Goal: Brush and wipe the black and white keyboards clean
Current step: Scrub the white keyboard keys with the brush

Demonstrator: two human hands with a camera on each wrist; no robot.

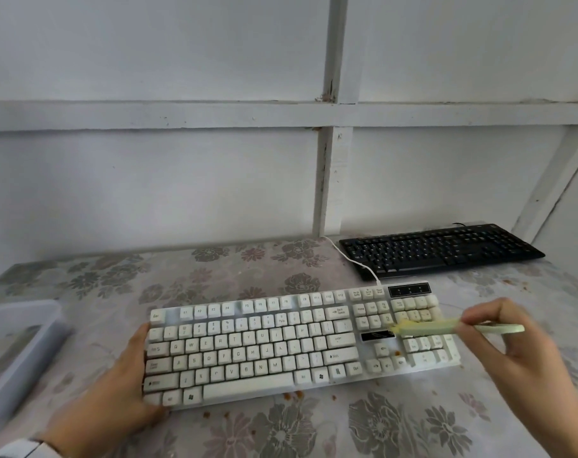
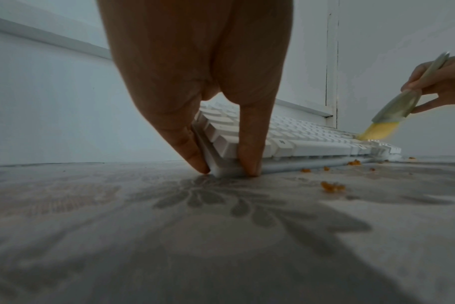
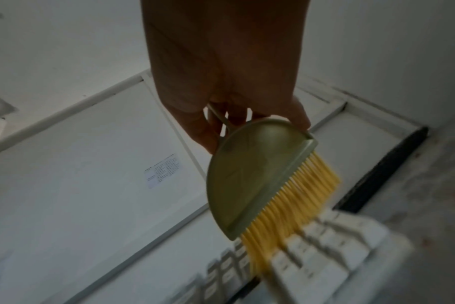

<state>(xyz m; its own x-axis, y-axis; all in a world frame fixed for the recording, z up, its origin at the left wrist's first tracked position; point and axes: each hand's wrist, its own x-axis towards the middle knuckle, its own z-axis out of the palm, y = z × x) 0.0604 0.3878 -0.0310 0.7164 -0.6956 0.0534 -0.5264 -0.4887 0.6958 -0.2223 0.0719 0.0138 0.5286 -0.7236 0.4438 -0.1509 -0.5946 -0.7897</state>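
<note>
The right hand pinches the pale green handle of a small brush between thumb and curled fingers; from the right wrist the fingers close round the thin stem just above the half-round head. The yellow bristles touch the keys of the white keyboard near its right end, between the navigation cluster and the number pad — they are blurred there.

The left hand holds the white keyboard's left end: its fingers lie pressed together along the left edge, tips down on the cloth, and the thumb stands against the front edge at the near left corner, so the corner sits between them.

The white keyboard lies flat on a flowered tablecloth. Orange crumbs are scattered on the cloth just in front of it, and a few sit among its arrow keys. Its white cable runs back from its far right part toward the wall. The black keyboard lies beyond the white one's right end, apart from it, against the wall. Left of the white keyboard, well apart, is a clear plastic tub.
</note>
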